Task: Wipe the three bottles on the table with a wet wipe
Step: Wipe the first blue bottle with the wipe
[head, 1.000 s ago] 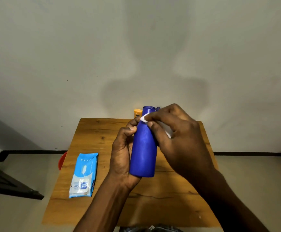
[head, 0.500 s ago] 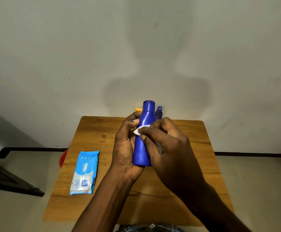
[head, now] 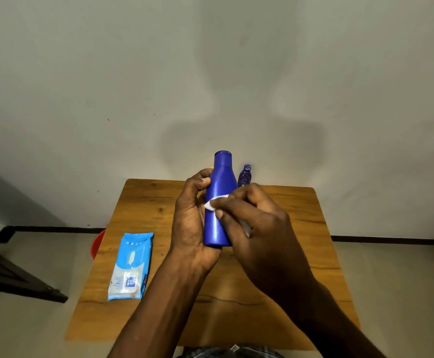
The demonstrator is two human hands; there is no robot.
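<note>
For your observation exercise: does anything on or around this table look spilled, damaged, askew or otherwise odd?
Nothing stands out. The left hand holds the blue bottle upright while the right hand presses the wet wipe against it. The wipes pack lies flat on the table.

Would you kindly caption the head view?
Left hand grips blue bottle while right hand rubs it with wet wipe.

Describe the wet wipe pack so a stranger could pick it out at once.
Start at the wooden table against the wall. Look to its left side, left of the left hand gripping the blue bottle. The wet wipe pack lies flat there: light blue, soft, rectangular, unlike the upright bottles.
</note>
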